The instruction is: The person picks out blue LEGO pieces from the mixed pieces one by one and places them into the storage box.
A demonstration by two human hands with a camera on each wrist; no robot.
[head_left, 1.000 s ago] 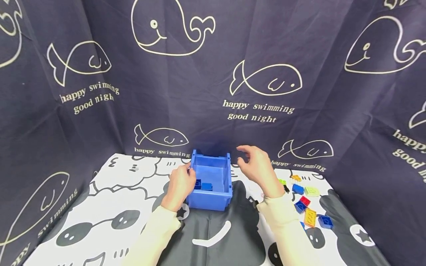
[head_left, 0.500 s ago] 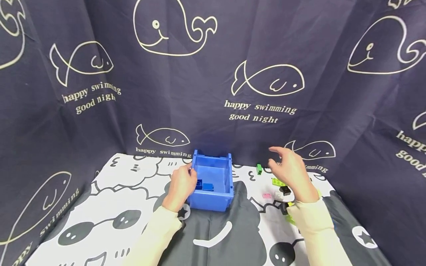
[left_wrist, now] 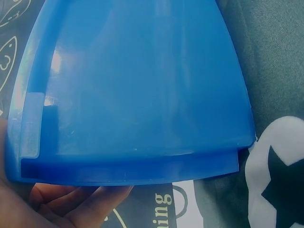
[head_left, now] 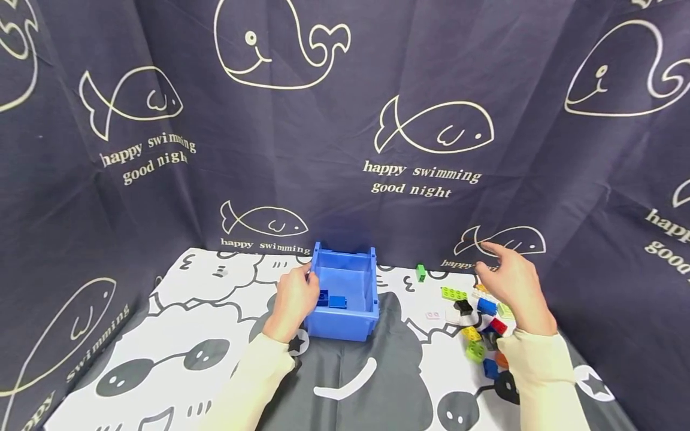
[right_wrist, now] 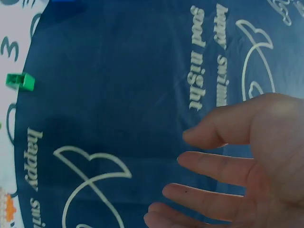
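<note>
A blue plastic bin (head_left: 342, 323) stands at the middle of the table with a few blue bricks (head_left: 337, 302) at its near left corner inside. My left hand (head_left: 293, 299) holds the bin's left wall at the rim; in the left wrist view the fingers (left_wrist: 95, 202) curl over the edge and the bin's side (left_wrist: 142, 95) fills most of the picture. My right hand (head_left: 514, 287) hovers over the far side of the loose bricks at the right, with nothing in it. The right wrist view shows its fingers (right_wrist: 209, 202) spread and relaxed.
Loose bricks lie at the right: lime (head_left: 454, 293), black (head_left: 462, 307), blue (head_left: 487, 306), red (head_left: 498, 326), yellow (head_left: 471, 333) and others. A green brick (head_left: 420, 273) stands apart near the back. A dark fish-print curtain (head_left: 345, 149) rises behind the patterned tablecloth (head_left: 178, 335).
My right hand has moved right, from beside the bin to over the loose bricks, uncovering several of them. My left hand and the bin have stayed in place.
</note>
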